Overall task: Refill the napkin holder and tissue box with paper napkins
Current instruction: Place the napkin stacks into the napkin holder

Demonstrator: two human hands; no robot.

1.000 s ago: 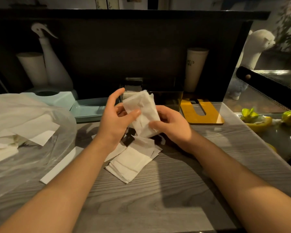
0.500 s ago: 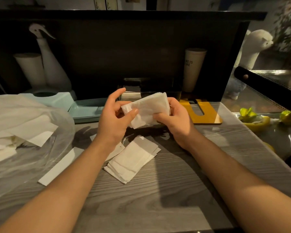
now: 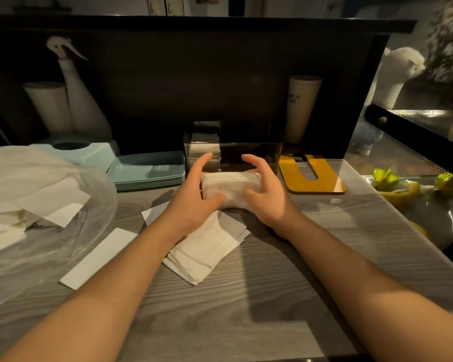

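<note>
I see both hands out in front of me over the grey table [image 3: 246,309], with a wad of napkins [image 3: 230,188] held between them. The left hand [image 3: 194,202] clasps the wad's left end: its thumb lies across the near face and its fingers reach up past the far edge. The right hand [image 3: 266,194] takes the right end the same way, thumb on the near side and fingers curled over the top. The wad lies sideways, long edge running left to right, directly between my palms and just in front of the dark holder [image 3: 249,155] that stands against the back panel. I cannot tell whether the wad touches the holder or the table.

Below my left wrist a loose stack [image 3: 207,252] of more napkins lies flat on the table, fanned a little, partly under the hand. A single paper strip [image 3: 97,259] lies to the left of that stack. Further left sits a clear plastic bag [image 3: 37,210] with white sheets inside.

Behind the bag stands a pale blue tissue box [image 3: 89,152], and beside it, just left of the holder, lies its blue lid [image 3: 147,171], open side up. Right of the holder a yellow U-shaped board [image 3: 322,181] lies flat. A tall cup [image 3: 301,108] stands behind it.
</note>
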